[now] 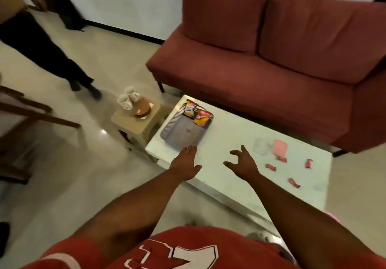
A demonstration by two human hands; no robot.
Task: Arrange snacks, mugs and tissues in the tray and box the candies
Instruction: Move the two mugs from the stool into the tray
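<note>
Grey tray (179, 138) sits at the left end of the white table (229, 135) with two snack packets (201, 118) lying across its far end, two white red-printed mugs (124, 102) stand together on the stool (125, 123) beside it, and four red candies (271, 167) lie scattered near the clear box (260, 146) and pink lid (279, 147).

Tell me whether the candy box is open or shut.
Open: the clear box sits lidless, its pink lid lying beside it.

tray and candies on the table

tray (179, 135) left on the table (229, 143), snacks (197, 114) in it; candies (271, 166) right; mugs (127, 98) on the stool (125, 122) left.
</note>
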